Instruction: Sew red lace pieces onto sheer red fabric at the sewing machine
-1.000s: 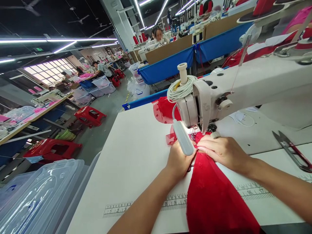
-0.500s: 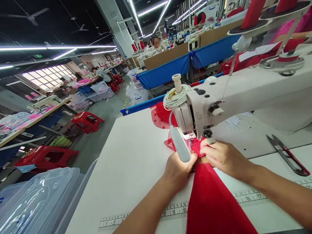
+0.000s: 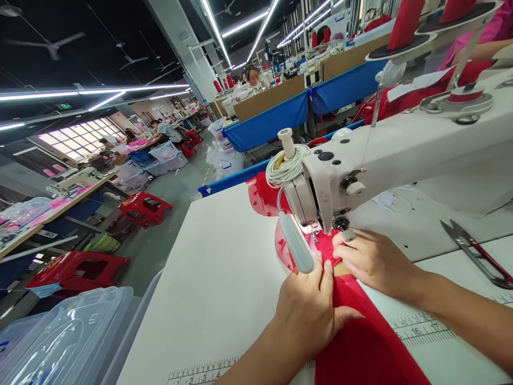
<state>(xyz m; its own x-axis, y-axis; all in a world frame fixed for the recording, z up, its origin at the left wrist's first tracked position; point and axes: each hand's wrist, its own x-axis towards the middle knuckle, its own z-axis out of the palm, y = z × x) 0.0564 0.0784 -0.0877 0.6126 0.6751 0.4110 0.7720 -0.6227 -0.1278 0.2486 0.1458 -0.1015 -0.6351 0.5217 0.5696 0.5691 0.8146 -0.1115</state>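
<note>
A white sewing machine (image 3: 401, 155) stands on the white table (image 3: 216, 278). Red fabric (image 3: 360, 342) runs from the table's near edge up under the machine's needle. My left hand (image 3: 308, 307) lies flat on the fabric just below the small lamp (image 3: 297, 243), fingers stretched toward the needle. My right hand (image 3: 371, 259) rests on the fabric to the right of the needle, fingers curled and pressing the cloth down. More red fabric (image 3: 262, 195) lies behind the machine head.
Thread snips (image 3: 476, 254) lie on the table at the right. A ruler strip (image 3: 425, 326) is printed along the table's near edge. Clear plastic bins (image 3: 68, 342) sit at lower left. Red stools (image 3: 144, 206) stand in the aisle; other people work at distant tables.
My left hand has slid back toward me and flattened on the fabric. The red fabric has advanced under the needle. My right hand stays beside the presser foot.
</note>
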